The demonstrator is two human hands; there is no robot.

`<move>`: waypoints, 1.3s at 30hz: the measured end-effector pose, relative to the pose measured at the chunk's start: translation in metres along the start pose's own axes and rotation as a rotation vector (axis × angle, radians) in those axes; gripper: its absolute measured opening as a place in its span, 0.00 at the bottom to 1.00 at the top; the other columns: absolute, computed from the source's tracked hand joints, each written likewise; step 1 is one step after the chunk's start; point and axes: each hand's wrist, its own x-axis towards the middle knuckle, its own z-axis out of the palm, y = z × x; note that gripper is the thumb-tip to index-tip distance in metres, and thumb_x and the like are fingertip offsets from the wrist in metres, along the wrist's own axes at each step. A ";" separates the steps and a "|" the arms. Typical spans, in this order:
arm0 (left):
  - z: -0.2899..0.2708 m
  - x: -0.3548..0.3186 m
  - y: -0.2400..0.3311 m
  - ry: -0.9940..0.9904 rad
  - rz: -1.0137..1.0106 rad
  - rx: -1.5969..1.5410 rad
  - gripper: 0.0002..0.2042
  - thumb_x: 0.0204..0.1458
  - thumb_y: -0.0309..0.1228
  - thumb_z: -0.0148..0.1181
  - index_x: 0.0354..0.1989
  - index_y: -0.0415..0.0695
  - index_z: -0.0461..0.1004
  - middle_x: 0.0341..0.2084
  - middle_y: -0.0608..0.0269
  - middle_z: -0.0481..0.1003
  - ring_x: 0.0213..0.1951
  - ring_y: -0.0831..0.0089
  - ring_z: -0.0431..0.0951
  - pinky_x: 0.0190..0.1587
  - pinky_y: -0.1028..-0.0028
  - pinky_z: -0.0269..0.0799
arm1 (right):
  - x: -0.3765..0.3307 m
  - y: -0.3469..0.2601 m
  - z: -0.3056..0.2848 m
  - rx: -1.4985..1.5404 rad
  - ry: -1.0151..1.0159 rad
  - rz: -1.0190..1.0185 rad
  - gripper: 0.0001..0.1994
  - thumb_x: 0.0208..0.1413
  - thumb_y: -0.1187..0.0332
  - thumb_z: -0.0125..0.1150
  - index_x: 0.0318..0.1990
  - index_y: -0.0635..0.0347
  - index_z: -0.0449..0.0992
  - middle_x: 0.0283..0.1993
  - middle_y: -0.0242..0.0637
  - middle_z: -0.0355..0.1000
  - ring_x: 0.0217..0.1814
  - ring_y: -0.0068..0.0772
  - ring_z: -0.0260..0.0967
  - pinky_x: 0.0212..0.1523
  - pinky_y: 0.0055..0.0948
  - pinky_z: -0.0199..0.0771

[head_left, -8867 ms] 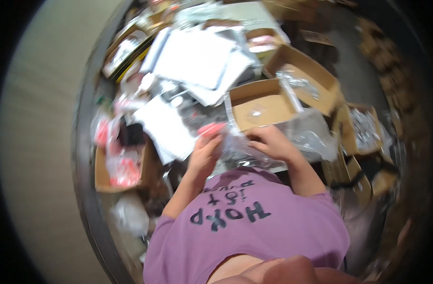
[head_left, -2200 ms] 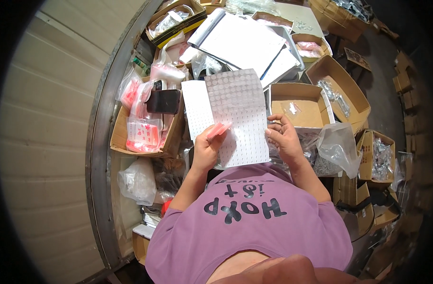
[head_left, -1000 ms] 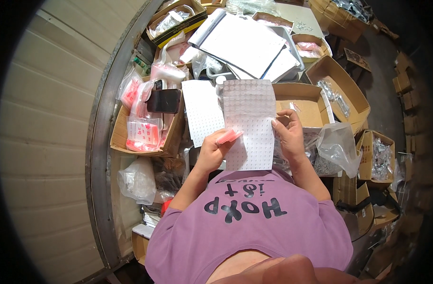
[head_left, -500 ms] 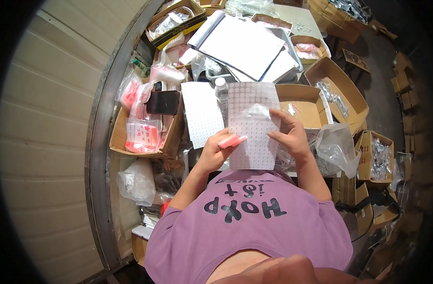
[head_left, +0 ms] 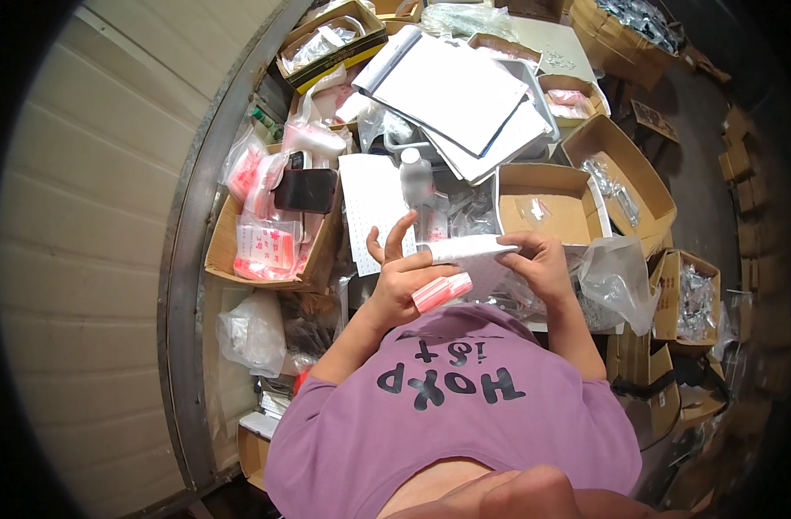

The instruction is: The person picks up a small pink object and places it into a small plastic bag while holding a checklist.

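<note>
My left hand is closed around a small bundle of red-and-clear plastic bags, with some of its fingers raised. Between my right thumb and fingers a white sheet of round stickers is pinched; my right hand has it at its right end. The sheet is tilted and bent, so little of its face shows, and its left end reaches my left fingers. A second white dotted sheet lies just beyond my left hand, next to a clear bottle with a white cap.
At left stands a cardboard box of red-and-clear bags with a black phone on top. An open cardboard tray and a longer box of metal parts are at right. Papers on a clipboard lie at the back.
The sticker sheet has gone from facing me upright to tilted and bent over. My left fingers have lifted off its face, and the bag bundle has turned into fuller view.
</note>
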 end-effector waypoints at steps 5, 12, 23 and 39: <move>0.000 0.002 -0.005 -0.095 0.105 -0.081 0.10 0.45 0.33 0.64 0.36 0.46 0.80 0.30 0.64 0.77 0.54 0.58 0.69 0.62 0.55 0.45 | 0.003 0.000 -0.010 -0.163 -0.116 0.009 0.11 0.47 0.77 0.64 0.40 0.69 0.77 0.34 0.36 0.75 0.35 0.25 0.72 0.38 0.22 0.71; 0.008 0.009 0.002 -0.186 0.184 -0.221 0.12 0.41 0.23 0.63 0.37 0.37 0.76 0.34 0.56 0.75 0.41 0.57 0.75 0.45 0.65 0.71 | 0.003 -0.044 0.010 -0.479 -0.290 -0.410 0.12 0.42 0.74 0.66 0.37 0.64 0.76 0.35 0.40 0.71 0.41 0.40 0.70 0.44 0.32 0.67; 0.015 0.014 0.013 -0.259 0.241 -0.111 0.10 0.41 0.24 0.62 0.34 0.38 0.75 0.33 0.57 0.74 0.44 0.57 0.75 0.47 0.65 0.73 | 0.003 -0.041 0.026 -0.542 -0.316 -0.397 0.09 0.43 0.79 0.64 0.30 0.64 0.68 0.32 0.40 0.69 0.35 0.39 0.68 0.38 0.30 0.67; 0.058 -0.003 -0.012 0.055 -0.773 -1.135 0.14 0.57 0.27 0.55 0.50 0.36 0.71 0.40 0.64 0.75 0.42 0.80 0.73 0.46 0.79 0.67 | -0.001 -0.023 0.025 -0.581 0.003 -0.410 0.05 0.51 0.73 0.57 0.33 0.63 0.70 0.47 0.43 0.64 0.49 0.43 0.63 0.51 0.35 0.61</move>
